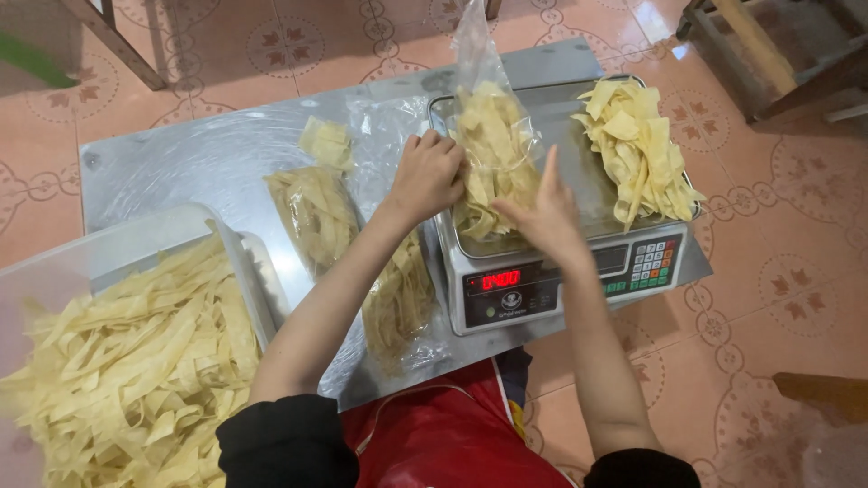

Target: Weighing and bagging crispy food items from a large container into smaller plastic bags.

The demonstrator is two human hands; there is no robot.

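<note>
A clear plastic bag [493,136] filled with pale yellow flat strips stands on the pan of a digital scale [542,285]. My left hand [427,173] grips the bag's left side. My right hand [545,217] presses against its lower right side, index finger raised. A loose heap of the same strips [636,145] lies on the right half of the scale pan. The bag's open top sticks up toward the far edge.
The scale sits on a low metal table [181,163]. Two filled bags of strips [316,212] lie left of the scale, one [398,303] under my left forearm. A clear plastic bin [127,361] full of strips stands at left. Wooden furniture legs [768,54] stand on the tiled floor.
</note>
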